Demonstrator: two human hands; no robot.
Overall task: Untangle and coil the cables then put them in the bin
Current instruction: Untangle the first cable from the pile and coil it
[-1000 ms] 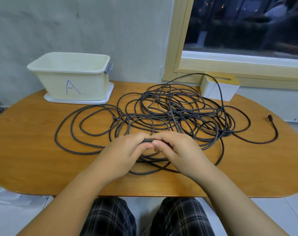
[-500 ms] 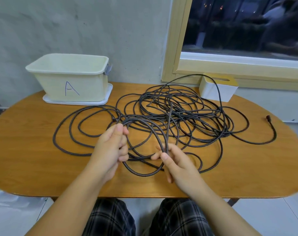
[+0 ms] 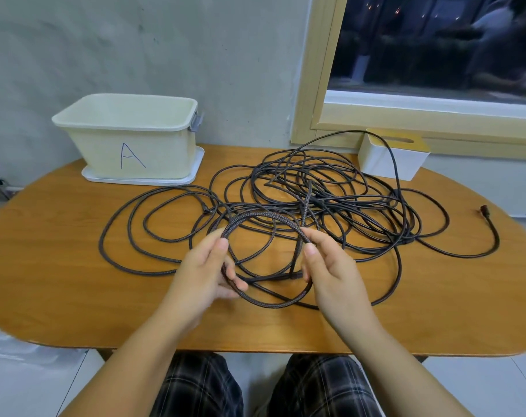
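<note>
Both hands (image 3: 201, 275) (image 3: 331, 272) grasp cable loop (image 3: 264, 218); bin (image 3: 129, 139) interior hidden.

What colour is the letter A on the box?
Blue, handwritten on the cream bin; the head view shows it.

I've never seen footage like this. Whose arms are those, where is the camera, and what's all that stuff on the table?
No machine here: a person wears a wide-angle camera on the head, looking down at their own two bare hands. The left hand and right hand each grip a loop of dark braided cable lifted from a big tangled cable pile on the wooden table. At the back left stands a pale bin marked "A", where coiled cables should go. Near the window sits a small white box with a yellow top.
</note>
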